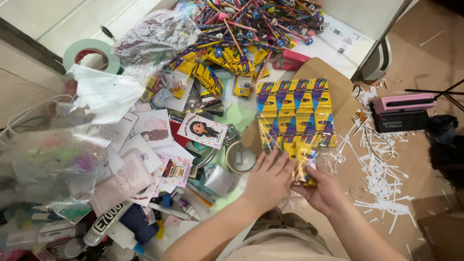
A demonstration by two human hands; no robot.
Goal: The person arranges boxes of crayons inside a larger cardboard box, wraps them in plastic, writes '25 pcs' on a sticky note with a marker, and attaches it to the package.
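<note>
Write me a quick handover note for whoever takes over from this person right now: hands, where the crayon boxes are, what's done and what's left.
Left hand: flat on the near edge of the clear plastic-wrapped pack of small yellow and purple crayon boxes, holding it down.
Right hand: gripping the pack's near corner, pinching the clear wrap.
The pack lies on a brown cardboard sheet.
Loose crayon boxes of the same kind are heaped farther up the table, below a pile of coloured pencils.
Done: the near end of the wrap looks loosened and crumpled.
Left: most boxes in the pack sit in neat rows under the wrap.
</note>
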